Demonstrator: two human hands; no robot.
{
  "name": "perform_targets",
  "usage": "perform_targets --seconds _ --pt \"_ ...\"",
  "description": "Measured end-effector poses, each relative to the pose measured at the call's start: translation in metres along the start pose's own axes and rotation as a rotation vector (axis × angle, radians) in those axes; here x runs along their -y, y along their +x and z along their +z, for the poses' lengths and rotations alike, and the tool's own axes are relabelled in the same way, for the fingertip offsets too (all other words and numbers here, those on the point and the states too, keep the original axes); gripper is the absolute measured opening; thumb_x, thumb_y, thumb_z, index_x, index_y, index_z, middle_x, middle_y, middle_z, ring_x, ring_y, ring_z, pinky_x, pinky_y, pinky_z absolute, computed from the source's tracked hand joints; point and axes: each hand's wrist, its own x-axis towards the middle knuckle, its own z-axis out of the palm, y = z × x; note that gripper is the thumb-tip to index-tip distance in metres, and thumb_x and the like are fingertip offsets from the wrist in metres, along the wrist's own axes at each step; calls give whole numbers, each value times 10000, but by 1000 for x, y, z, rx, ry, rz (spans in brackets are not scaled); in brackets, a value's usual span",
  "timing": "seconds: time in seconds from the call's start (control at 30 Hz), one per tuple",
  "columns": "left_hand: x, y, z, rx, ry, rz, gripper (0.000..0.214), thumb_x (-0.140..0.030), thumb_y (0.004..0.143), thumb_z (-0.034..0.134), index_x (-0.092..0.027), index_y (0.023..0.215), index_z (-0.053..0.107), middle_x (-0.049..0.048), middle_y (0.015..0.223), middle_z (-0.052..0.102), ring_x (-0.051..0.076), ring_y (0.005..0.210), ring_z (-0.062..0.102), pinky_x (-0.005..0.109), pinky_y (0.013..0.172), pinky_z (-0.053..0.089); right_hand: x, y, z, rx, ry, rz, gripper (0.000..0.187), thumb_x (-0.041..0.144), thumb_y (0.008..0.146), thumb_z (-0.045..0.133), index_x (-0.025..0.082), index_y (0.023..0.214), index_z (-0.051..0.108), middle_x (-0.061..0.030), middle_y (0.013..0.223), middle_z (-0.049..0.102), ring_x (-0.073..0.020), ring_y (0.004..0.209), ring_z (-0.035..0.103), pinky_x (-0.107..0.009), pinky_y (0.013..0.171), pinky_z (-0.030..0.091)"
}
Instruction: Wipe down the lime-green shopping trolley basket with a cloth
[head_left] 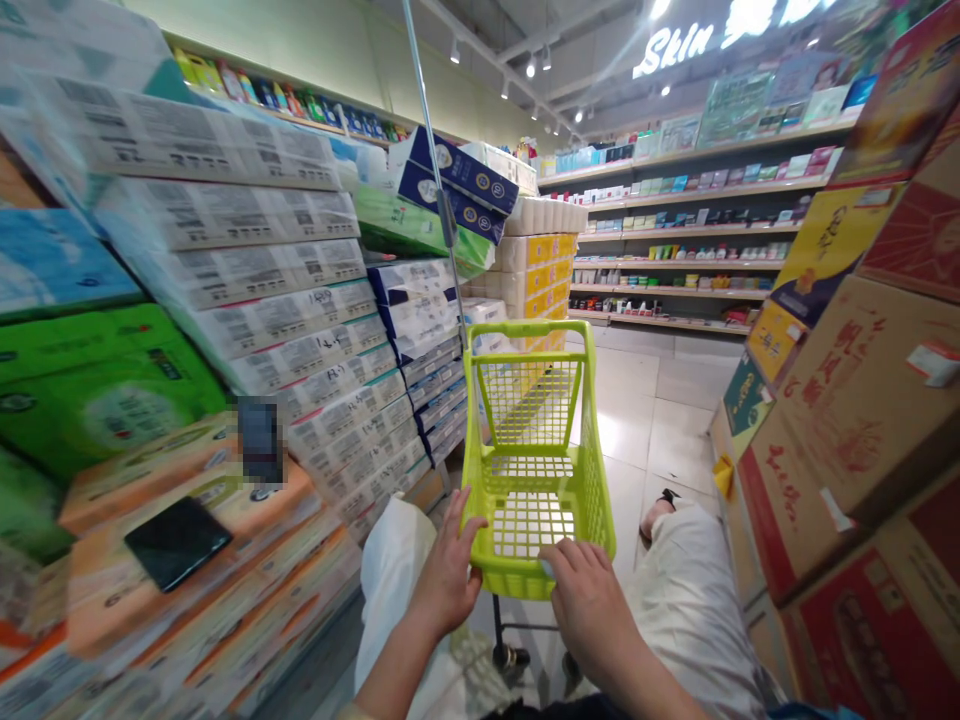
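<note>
A small lime-green shopping cart (529, 455) stands in the aisle in front of me, its basket empty. My left hand (450, 565) grips the near left corner of the cart's rim, fingers curled over it. On the near right part of the rim rests my right hand (585, 590), fingers closed over the edge. A thin metal pole (439, 170) rises from the cart's front left. Below the cart I see my light trousers and one foot (656, 512) on the tiled floor.
Stacked tissue and paper packs (285, 300) wall the left side, with a black phone (177, 540) lying on an orange pack. Cardboard boxes (847, 420) are piled on the right. Shelves of bottles (675, 250) stand ahead. A white bag (394, 580) hangs by my left arm.
</note>
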Motion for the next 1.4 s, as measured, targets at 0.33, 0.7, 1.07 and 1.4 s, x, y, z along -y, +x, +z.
perform_targets --seconds 0.33,0.7,1.07,1.4 --pt "-68 1 7 169 -26 43 890 -20 659 450 -175 1479 142 143 1502 320 278 1386 305 500 1115 342 4 -6 2 -204 183 -200 380 15 799 375 219 1058 563 -46 974 615 -192 975 550 -387 943 383" --pt "-91 19 7 300 49 -111 167 -306 853 577 -215 993 574 43 986 614 243 958 539 427 907 411 -49 23 -8 -462 326 77 284 78 844 367 199 1010 563 -98 1048 582 -225 1040 549 -416 905 463" --pt "-79 22 -11 319 139 -172 149 -280 789 625 -207 916 597 44 940 615 245 949 551 465 963 388 -36 25 -1 -243 301 -164 186 134 911 412 207 979 569 -71 973 594 -210 1009 537 -420 952 419" --pt "-92 18 9 227 21 -136 124 -321 800 634 -199 801 608 46 866 630 228 860 551 437 886 410 -26 24 -12 -60 356 -298 121 197 909 430 208 855 538 -38 881 559 -204 972 520 -440 997 349"
